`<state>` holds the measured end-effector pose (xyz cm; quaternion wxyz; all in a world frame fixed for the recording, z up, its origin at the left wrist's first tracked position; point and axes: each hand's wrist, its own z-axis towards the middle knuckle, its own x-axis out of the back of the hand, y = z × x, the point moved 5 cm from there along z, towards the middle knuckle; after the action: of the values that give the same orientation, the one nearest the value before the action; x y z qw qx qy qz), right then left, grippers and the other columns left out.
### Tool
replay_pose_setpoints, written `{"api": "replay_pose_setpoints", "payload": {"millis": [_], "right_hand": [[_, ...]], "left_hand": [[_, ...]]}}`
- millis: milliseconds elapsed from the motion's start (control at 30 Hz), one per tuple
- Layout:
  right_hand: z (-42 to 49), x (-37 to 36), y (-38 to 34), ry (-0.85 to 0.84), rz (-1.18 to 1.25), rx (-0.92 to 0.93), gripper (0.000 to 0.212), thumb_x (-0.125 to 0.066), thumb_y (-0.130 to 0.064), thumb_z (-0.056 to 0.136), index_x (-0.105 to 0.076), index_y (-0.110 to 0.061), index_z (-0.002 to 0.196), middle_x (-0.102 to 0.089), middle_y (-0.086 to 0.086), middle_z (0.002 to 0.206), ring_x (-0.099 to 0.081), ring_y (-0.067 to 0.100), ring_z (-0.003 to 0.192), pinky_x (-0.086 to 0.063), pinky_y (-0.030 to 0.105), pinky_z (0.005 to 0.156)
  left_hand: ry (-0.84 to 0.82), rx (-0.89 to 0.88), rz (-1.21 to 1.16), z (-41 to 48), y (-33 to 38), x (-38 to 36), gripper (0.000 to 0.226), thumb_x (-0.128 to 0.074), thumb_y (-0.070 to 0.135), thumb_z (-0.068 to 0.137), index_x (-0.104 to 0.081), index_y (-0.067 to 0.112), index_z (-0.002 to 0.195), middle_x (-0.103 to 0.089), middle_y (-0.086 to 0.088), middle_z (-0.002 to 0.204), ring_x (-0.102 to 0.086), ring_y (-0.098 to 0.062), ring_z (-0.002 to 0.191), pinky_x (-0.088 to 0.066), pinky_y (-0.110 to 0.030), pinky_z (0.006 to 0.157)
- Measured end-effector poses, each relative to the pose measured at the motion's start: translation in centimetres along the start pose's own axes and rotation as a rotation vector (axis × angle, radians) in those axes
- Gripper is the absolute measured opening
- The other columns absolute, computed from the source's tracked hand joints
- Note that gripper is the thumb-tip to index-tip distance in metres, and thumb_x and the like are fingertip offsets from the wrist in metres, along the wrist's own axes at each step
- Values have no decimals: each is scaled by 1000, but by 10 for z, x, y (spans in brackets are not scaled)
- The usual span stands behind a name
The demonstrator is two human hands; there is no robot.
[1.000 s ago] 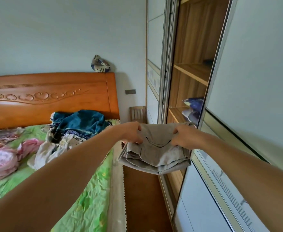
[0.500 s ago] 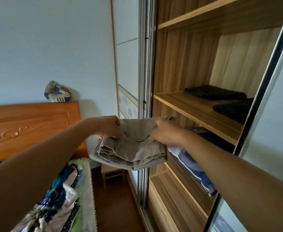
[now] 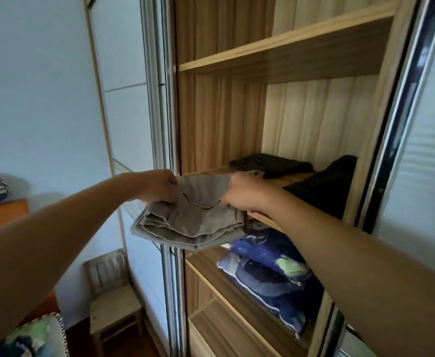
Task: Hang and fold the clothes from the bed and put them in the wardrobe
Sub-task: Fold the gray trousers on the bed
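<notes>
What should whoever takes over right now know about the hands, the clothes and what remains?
Left hand grips the folded grey garment at its left edge; right hand grips its right edge.
The garment is in the air at the front of the wardrobe shelf, not yet set down. Dark folded clothes already lie on that shelf.
Done: this piece is folded and brought to the wardrobe.
Left: lay it on the shelf, let go, check the bed for more.

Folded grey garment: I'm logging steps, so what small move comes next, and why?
Probably slide the folded grey garment forward onto the bare left part of the shelf. The left hand and right hand grip its far edge at the shelf front, most hangs outside, and black clothes fill the right.
</notes>
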<state>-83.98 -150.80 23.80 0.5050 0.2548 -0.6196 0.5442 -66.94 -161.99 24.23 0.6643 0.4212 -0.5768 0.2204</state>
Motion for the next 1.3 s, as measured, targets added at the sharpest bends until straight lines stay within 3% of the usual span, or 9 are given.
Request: {"api": "replay_pose_setpoints", "payload": {"millis": [67, 367, 500, 567, 733, 900, 1000, 1167, 1300], "right_hand": [[17, 10, 7, 24, 19, -59, 20, -66, -26, 83, -52, -18, 72, -57, 6, 78, -58, 24, 73, -37, 30, 56], [111, 28, 68, 162, 104, -353, 22, -71, -24, 81, -69, -11, 98, -70, 8, 94, -68, 28, 89, -58, 45, 85], [131, 42, 98, 225, 193, -451, 13, -65, -18, 89, -71, -11, 98, -72, 11, 101, -69, 29, 92, -60, 38, 77], [137, 46, 113, 236, 249, -507, 17, -67, -20, 91, -72, -12, 105, -73, 12, 104, -70, 27, 91, -63, 44, 80], [152, 49, 141, 259, 391, -594, 18, -67, -14, 93, -66, -6, 109, -70, 16, 101, -69, 25, 86, -63, 38, 70], [202, 60, 163, 319, 477, -609, 11, -66, -9, 93, -66, 0, 99, -67, 14, 79, -64, 20, 63, -56, 28, 52], [244, 69, 178, 368, 480, -618, 12, -58, -3, 96, -66, 1, 103, -69, 17, 82, -65, 20, 61, -55, 28, 48], [310, 86, 215, 421, 415, -658, 40, -62, -6, 95, -55, 6, 132, -65, 27, 122, -66, 36, 107, -60, 44, 79], [321, 56, 233, 323, 273, -682, 51, -59, -32, 101, -47, -6, 143, -61, 16, 125, -62, 31, 105, -56, 40, 83]], "left_hand": [[-8, -57, -7, 33, 11, 6, 39, -62, 18, 92, -58, 5, 129, -62, -17, 121, -64, -30, 105, -56, -41, 90], [-174, -345, -143, 201, 44, 5, 59, -68, 26, 90, -43, 20, 143, -59, 0, 112, -63, -16, 94, -53, -23, 67], [-178, -488, -127, 260, 80, 5, 58, -68, 27, 92, -43, 20, 144, -54, -3, 129, -58, -13, 96, -44, -14, 61], [-197, -547, -140, 285, 98, -2, 60, -68, 26, 92, -42, 18, 146, -51, -4, 137, -53, -13, 101, -41, -12, 62], [-343, -560, -188, 340, 121, -15, 62, -66, 21, 92, -40, 26, 149, -49, -4, 139, -56, -19, 115, -54, -31, 95], [-363, -533, -261, 402, 133, -8, 58, -61, 17, 94, -43, 30, 147, -53, -3, 131, -59, -21, 111, -56, -35, 93], [-312, -561, -292, 442, 147, -4, 56, -56, 9, 96, -43, 25, 149, -48, -3, 141, -52, -18, 116, -48, -31, 97], [-63, -602, -253, 516, 170, -7, 47, -53, 9, 99, -50, 18, 145, -50, -8, 146, -50, -26, 129, -41, -30, 101], [-9, -588, 69, 559, 175, -54, 43, -53, 23, 101, -51, 7, 141, -50, -17, 145, -51, -31, 129, -38, -34, 106]]}}
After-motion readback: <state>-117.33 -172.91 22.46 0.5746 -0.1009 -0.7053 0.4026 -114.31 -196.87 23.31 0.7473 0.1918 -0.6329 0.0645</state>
